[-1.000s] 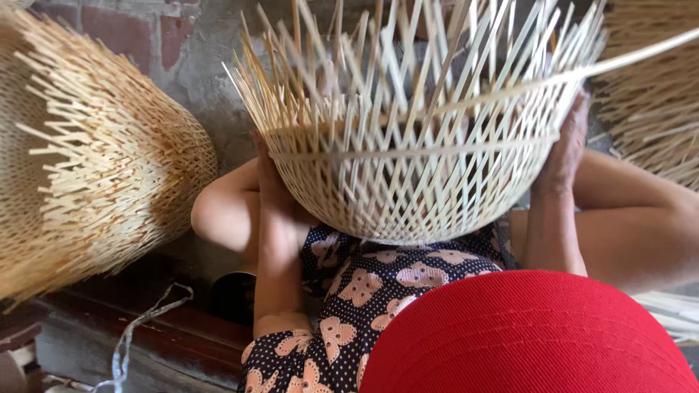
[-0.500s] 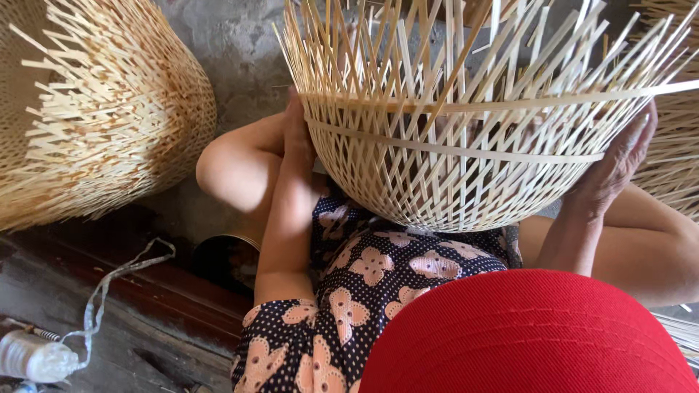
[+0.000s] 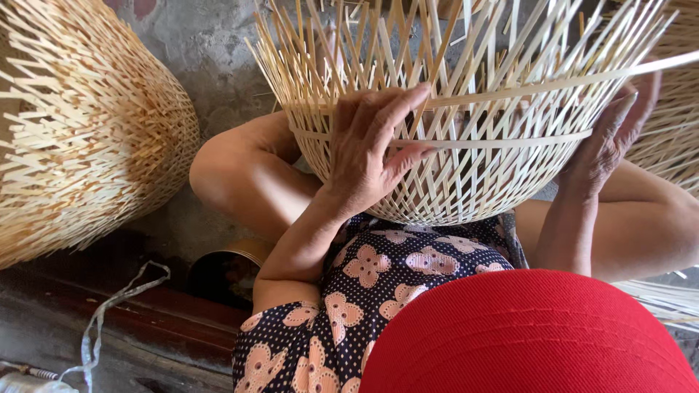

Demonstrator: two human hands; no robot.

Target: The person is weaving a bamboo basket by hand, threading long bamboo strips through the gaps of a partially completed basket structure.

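An unfinished woven bamboo basket (image 3: 466, 138) is held bowl-down above the lap, its rounded woven bottom just over the flower-patterned dark garment (image 3: 378, 284); loose upright bamboo strips fan out from its top edge towards the upper frame. A flat horizontal strip (image 3: 510, 91) is seen running round the basket's upper part, its free end sticking out past the basket's right side; a second band lies below it.

The left hand (image 3: 371, 149) is laid flat against the near wall of the basket, left of its centre; the fingers are spread over the weave and the thumb is pressed along the lower band, so the wall is gripped rather than released. The right hand (image 3: 611, 138) is set against the basket's right flank with fingers curled upward on the strips; whether a strip is pinched there cannot be told, as the fingertips are partly hidden behind the weave.

Outward from the basket: a larger finished-looking bamboo basket (image 3: 80, 131) lies on its side well to the left; further bamboo work (image 3: 673, 138) is partly visible just to the right; a red cap brim (image 3: 524, 335) fills the lower frame beneath it; a dark round tin (image 3: 226, 273) and a pale plastic cord (image 3: 109, 313) lie below and to the left, on a worn wooden ledge (image 3: 138, 327).
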